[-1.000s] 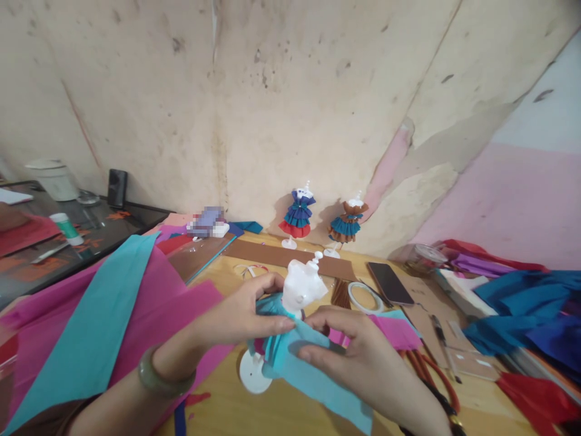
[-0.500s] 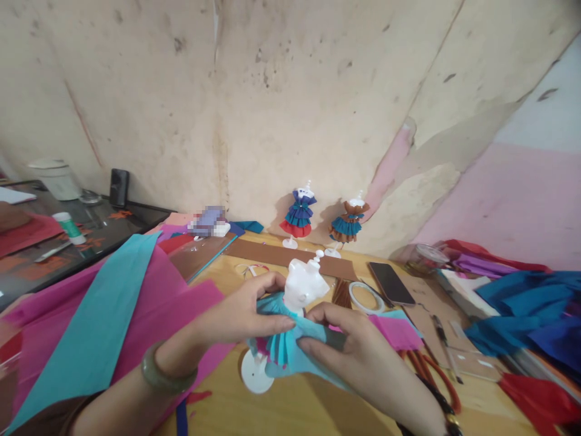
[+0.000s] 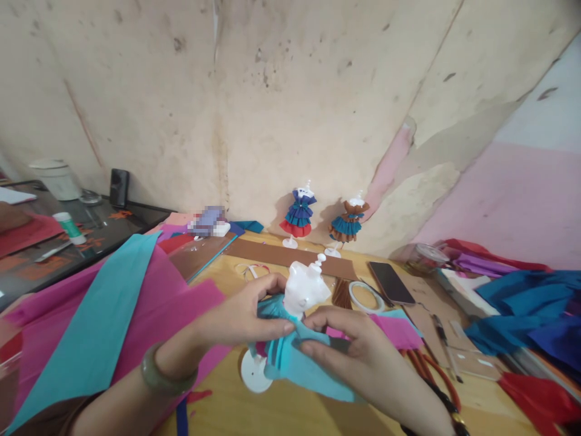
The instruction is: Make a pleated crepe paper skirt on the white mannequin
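Note:
A small white mannequin on a round white base leans to the right in front of me. Turquoise crepe paper is gathered in pleats round its waist, with a bit of magenta under it. My left hand wraps the waist from the left, its thumb pressing the pleats at the front. Between thumb and fingers, my right hand pinches the loose part of the turquoise strip just right of the waist. The far side of the waist is hidden.
Two dressed mannequins stand by the wall. On the right are a roll of tape, a phone, a pen and blue paper. Magenta sheets lie left. A person's hand rests at the far left.
The loose turquoise strip now hangs flatter and spreads further right below my right hand. The mannequin has tilted slightly more to the right. Both hands keep their grip.

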Demonstrator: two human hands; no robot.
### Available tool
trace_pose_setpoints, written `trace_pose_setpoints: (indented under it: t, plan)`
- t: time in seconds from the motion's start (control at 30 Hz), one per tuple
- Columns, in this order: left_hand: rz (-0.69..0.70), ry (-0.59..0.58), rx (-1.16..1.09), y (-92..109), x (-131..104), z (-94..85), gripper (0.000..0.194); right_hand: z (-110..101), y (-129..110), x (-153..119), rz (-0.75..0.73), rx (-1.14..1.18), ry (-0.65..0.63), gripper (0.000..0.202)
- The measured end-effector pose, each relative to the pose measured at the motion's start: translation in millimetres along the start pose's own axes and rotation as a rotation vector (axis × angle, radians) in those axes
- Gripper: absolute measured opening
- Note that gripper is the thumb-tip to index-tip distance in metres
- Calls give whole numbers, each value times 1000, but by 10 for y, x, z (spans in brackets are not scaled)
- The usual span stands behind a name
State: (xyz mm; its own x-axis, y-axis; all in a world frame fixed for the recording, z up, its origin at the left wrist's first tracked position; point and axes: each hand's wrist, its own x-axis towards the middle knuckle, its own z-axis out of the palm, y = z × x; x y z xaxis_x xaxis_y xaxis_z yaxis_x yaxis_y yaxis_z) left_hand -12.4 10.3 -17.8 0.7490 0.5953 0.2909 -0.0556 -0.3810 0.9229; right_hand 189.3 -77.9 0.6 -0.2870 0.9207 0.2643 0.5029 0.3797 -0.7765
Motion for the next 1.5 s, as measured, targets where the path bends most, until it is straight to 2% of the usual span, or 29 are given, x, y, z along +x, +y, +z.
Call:
trace_pose_setpoints:
  t: [0.23, 0.43, 0.67, 0.77, 0.93, 1.1, 1.2, 1.4, 1.5]
  plan:
    - [-23, -4, 13, -24, -11, -10, 40, -2, -12, 3, -34, 30, 53, 10]
    - [3, -1, -1, -16, -6, -3, 38, -55, -9, -33, 26, -66, -53, 13]
    - [5, -15, -1, -32, -2, -12, 41, -27, -37, -20, -58, 10, 0, 10]
    - [-9, -21, -5, -35, -4, -11, 43, -50, -39, -28, -50, 2, -45, 11]
    - [-79, -28, -18, -16, -18, -4, 43, -76, -37, -63, 78, -11, -152, 8]
    - [-29, -4, 13, 21, -21, 15, 37, -66, -53, -47, 7, -14, -70, 14]
    - [-21, -14, 11, 42, -17, 27, 37, -63, -42, -25, -50, -11, -28, 10]
    - [-26, -28, 25, 41, -19, 22, 40, -51, -10, -26, -98, -24, -78, 14]
    - [-38, -41, 7, 22, -21, 15, 40, -45, 5, -38, -71, -49, -42, 14]
